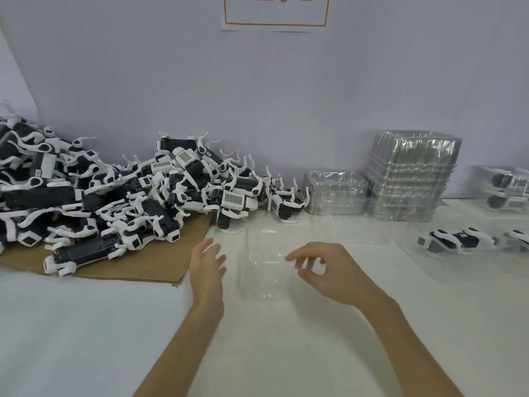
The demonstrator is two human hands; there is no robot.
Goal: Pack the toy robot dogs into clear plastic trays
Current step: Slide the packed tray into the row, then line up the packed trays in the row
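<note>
My left hand point(207, 267) is spread loose, fingers nearly straight and a little fanned, holding nothing. My right hand point(329, 270) is also empty: its fingers are softly curled, with a gap between thumb and forefinger. Between the two hands a clear, empty moulded plastic tray point(263, 265) lies flat on the white table point(86, 325). My left fingers are just beside its left edge. My right fingertips hang over its right edge, and I cannot tell whether they touch it.

Ahead of my left hand and running far out to its left is the big heap of black-and-white toy robot dogs point(114, 190), tangled with their white legs sticking up. Much of the heap sits on a flat sheet of brown cardboard point(143, 265), whose near corner lies just left of my left wrist.

Ahead of my right hand, against the pale wall, stand a short stack of clear plastic trays point(335, 193) and, to its right, a tall stack of the same trays point(412, 176). Further right of my right hand, a packed dog in a clear tray point(455, 240) lies on the table. Beyond it, at the far edge, is a small pile of filled trays point(509, 184). High on the wall above my hands hangs a white paper sign with an orange frame point(276, 12).
</note>
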